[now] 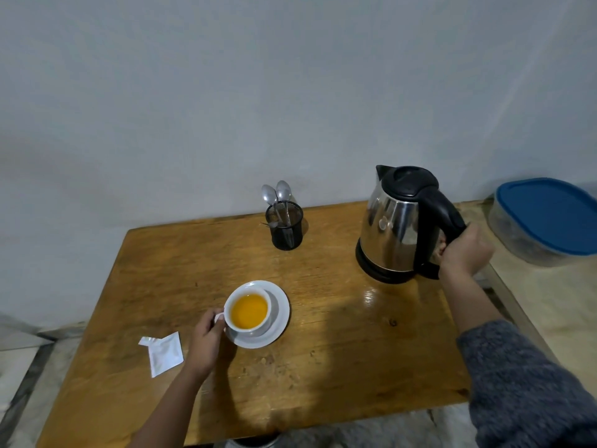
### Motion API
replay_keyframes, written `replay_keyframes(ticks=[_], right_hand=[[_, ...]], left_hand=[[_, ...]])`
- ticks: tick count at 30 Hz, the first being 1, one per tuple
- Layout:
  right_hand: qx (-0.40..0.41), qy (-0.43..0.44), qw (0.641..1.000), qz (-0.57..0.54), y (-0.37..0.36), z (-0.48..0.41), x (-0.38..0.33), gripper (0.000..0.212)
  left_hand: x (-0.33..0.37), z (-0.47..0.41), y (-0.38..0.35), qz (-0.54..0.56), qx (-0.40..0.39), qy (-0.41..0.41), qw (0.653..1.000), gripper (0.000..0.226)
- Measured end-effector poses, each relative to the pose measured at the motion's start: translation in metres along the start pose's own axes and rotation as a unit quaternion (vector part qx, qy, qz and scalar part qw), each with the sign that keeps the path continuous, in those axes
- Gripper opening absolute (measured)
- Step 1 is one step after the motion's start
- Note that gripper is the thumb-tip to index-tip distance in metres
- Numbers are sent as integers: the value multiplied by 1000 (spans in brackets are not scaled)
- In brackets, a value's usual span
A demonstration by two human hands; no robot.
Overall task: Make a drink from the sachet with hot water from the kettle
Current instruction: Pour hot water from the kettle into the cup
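A white cup (248, 313) full of orange liquid stands on a white saucer (280, 313) near the middle of the wooden table (339, 350). My left hand (206, 342) pinches the cup's handle on its left side. A steel kettle (395, 226) with a black lid sits upright on its black base at the back right. My right hand (465, 252) is wrapped around the kettle's black handle. A torn white sachet (163, 352) lies flat on the table, left of my left hand.
A black mesh holder (285, 226) with spoons stands at the back centre near the wall. A clear container with a blue lid (546, 218) rests on a lighter surface to the right of the table. The table's front edge runs close to me.
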State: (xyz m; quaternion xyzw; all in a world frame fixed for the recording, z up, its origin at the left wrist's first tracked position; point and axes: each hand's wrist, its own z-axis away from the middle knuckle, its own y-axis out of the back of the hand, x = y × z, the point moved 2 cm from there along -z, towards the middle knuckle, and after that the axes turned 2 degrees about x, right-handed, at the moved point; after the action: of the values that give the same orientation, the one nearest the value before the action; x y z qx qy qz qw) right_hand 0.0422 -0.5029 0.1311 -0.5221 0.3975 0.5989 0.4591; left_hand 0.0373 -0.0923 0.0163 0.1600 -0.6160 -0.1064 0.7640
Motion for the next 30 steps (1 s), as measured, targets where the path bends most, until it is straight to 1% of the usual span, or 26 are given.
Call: replay_keyframes(ticks=[3, 12, 19, 25, 30], right_hand=[[7, -30, 999, -19, 1, -6, 4, 31], [-6, -49, 998, -31, -10, -9, 7, 31], [-24, -38, 999, -13, -7, -22, 18, 26], [-51, -19, 998, -45, 1, -25, 18, 28], [-58, -25, 996, -62, 14, -31, 21, 28]], left_hand=[[2, 1, 1, -3, -3, 3, 1000, 16], [5, 1, 1, -1, -9, 8, 1000, 16], [6, 1, 2, -1, -9, 9, 1000, 15], [11, 3, 2, 7, -13, 10, 1000, 15], [10, 2, 1, 10, -12, 16, 1000, 15]])
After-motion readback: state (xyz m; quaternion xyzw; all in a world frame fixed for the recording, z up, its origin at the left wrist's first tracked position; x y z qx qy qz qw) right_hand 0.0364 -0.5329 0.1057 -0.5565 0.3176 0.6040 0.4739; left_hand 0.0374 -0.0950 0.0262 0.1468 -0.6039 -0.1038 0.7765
